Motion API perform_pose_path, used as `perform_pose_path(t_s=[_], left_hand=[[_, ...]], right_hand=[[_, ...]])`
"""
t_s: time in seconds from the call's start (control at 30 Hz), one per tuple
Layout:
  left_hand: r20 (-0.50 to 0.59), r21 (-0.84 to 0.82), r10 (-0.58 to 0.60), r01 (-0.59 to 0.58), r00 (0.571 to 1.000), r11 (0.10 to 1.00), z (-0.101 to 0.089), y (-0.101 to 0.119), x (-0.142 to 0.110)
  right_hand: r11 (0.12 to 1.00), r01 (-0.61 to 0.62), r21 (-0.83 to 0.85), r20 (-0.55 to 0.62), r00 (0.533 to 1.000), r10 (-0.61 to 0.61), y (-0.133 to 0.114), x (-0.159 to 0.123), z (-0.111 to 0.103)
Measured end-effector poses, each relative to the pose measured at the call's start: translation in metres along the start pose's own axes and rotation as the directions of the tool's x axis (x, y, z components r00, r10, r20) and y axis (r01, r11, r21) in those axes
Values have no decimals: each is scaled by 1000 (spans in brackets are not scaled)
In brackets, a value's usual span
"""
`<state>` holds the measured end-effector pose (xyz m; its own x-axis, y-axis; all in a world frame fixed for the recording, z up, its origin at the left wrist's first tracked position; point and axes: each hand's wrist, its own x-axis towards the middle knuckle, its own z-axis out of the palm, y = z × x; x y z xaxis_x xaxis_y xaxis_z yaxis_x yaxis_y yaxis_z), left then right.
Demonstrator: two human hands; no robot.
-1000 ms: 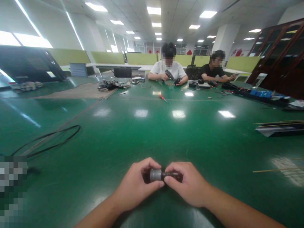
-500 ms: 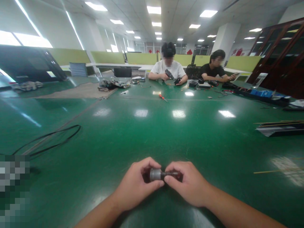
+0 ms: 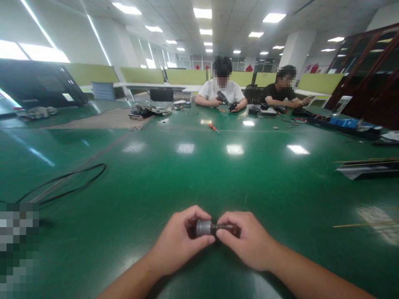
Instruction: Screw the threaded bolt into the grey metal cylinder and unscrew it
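Nearest you, your left hand (image 3: 177, 243) curls around the grey, wide end of a metal part (image 3: 204, 228), with the thumb along its near side. Your right hand (image 3: 254, 241) grips the dark, ribbed end between thumb and fingers. The part lies sideways between your hands, low over the near middle of the green surface (image 3: 187, 178); you cannot tell from this view whether it touches down.

To your left, a black cord (image 3: 73, 191) makes a long loop. On the right you have a thin yellow rod (image 3: 352, 226) and, farther out, a dark channel-shaped piece (image 3: 368, 171).

Beyond, near the far middle, lies a red-handled screwdriver (image 3: 212, 126). To its left, a pile of electronic parts (image 3: 145, 111) sits by a brown mat (image 3: 104, 119). At the far side, a person in a white top (image 3: 205, 90) holds a power drill (image 3: 222, 98); a person in a dark top (image 3: 272, 92) leans on the surface to the right.
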<state>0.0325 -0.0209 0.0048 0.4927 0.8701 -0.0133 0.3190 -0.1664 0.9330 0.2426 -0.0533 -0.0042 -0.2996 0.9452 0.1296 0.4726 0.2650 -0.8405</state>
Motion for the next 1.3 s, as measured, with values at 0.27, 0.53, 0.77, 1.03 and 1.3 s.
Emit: perform_pose_path(t_s=[0.27, 0.53, 0.77, 1.03, 1.3], left_hand=[[-2, -29, -9, 8, 1000, 1000, 0, -1, 1], [5, -54, -16, 16, 1000, 998, -1, 0, 0], [-7, -83, -29, 28, 1000, 996, -1, 0, 1], [-13, -93, -24, 23, 1000, 995, 0, -3, 1], [-24, -84, -19, 17, 1000, 996, -1, -5, 1]], right_hand=[[1000, 7, 8, -9, 1000, -7, 2, 0, 1], [1000, 2, 21, -9, 1000, -2, 1, -1, -1], [999, -10, 40, -6, 1000, 11, 2, 0, 0], [999, -2, 37, -9, 1000, 3, 3, 0, 0], [999, -12, 31, -6, 1000, 12, 2, -1, -1]])
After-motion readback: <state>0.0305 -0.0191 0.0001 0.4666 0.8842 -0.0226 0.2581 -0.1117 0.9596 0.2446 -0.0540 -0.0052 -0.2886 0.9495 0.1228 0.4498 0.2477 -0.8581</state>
